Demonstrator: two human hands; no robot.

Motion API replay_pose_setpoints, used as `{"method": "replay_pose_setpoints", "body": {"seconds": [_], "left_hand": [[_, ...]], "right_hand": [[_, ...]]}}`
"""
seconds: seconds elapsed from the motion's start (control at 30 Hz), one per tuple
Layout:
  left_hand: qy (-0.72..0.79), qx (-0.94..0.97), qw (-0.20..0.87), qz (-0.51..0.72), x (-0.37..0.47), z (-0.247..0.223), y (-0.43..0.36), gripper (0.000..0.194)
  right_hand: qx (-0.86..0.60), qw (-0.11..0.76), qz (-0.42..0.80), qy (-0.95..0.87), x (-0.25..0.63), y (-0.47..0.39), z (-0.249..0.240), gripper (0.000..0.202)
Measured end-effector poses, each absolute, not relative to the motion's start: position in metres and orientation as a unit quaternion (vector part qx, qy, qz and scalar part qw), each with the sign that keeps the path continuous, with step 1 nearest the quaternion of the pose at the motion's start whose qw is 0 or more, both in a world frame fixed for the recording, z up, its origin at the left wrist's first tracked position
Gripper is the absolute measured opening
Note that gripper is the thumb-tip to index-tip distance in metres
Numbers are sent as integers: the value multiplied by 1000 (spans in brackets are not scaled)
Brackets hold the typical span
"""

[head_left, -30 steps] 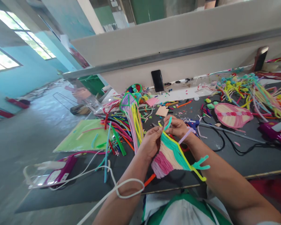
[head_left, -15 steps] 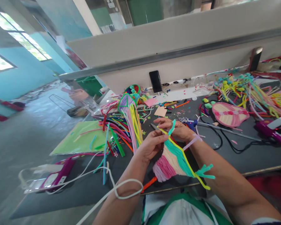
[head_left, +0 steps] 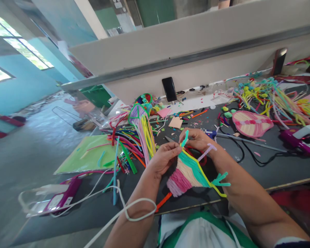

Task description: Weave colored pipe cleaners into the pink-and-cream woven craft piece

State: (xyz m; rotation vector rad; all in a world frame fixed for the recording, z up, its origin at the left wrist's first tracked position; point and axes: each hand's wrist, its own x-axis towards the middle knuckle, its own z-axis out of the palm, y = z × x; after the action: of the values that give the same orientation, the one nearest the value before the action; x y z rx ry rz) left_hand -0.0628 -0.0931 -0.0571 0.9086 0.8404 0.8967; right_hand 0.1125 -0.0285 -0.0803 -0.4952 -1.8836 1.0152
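while the left hand (head_left: 165, 158) pinches the striped piece (head_left: 188, 171), the right hand (head_left: 195, 138) has seemingly closed on it.

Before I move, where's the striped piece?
In the head view, the striped piece sits low, just right of centre, between the forearms, its far corner pinched by the left hand.
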Motion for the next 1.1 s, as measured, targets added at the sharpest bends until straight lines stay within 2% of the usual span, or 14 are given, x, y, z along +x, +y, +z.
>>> {"method": "replay_pose_setpoints", "body": {"seconds": [0.1,0.23,0.4,0.47,0.7,0.83,0.9,1.1], "left_hand": [[387,407,705,433,-65,-57,-91,22],[401,426,678,445,-64,-59,-90,22],[430,478,633,430,-59,-66,-91,20],[432,492,629,420,-58,-67,-92,19],[418,461,660,420,-58,-66,-92,21],[394,413,684,454,-70,-61,-86,21],[376,399,678,490,-77,-57,-81,19],[327,330,624,628,-93,-54,-69,19]], "right_hand": [[-249,447,430,-744,113,-29,-80,22],[-283,389,474,-738,122,-26,-78,20],[-254,290,614,-689,140,-16,-82,23],[-230,275,664,-657,143,-14,-88,22],[-153,347,771,-512,136,-14,-100,21],[-169,481,769,-386,145,-6,-96,24],[-188,522,771,-314,151,0,-97,22],[-272,509,780,-244,144,9,-110,29]]}}
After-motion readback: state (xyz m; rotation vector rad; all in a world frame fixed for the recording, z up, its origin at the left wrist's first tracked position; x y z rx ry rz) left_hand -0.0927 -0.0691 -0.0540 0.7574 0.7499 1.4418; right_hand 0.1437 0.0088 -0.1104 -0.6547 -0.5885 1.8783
